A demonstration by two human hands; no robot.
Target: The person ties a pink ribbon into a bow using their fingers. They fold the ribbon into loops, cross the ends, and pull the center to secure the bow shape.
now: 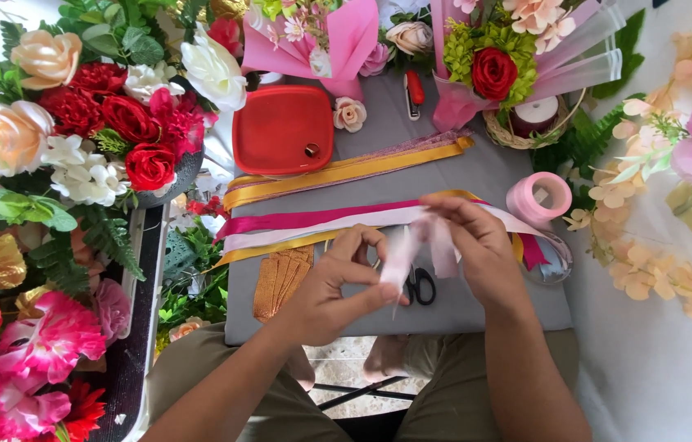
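Here, I see both hands pinching one pale pink ribbon above a small grey table.

My left hand (338,282) is curled nearly closed, thumb and forefinger gripping the lower part of the pale pink ribbon (403,254), whose loose end hangs toward the near edge of the grey table (477,164). My right hand (477,245) is also closed, its fingertips pressed on the ribbon's upper part just right of the left hand. Directly beneath the ribbon lie black-handled scissors (421,286). Left of them sits a stack of gold glitter strips (280,278). Farther off, long magenta, white and gold ribbons (321,221) stretch across the tabletop. A pink ribbon spool (538,198) stands at the right, a red square lid (283,129) at the far left. Artificial flower arrangements (100,106) crowd the left side.
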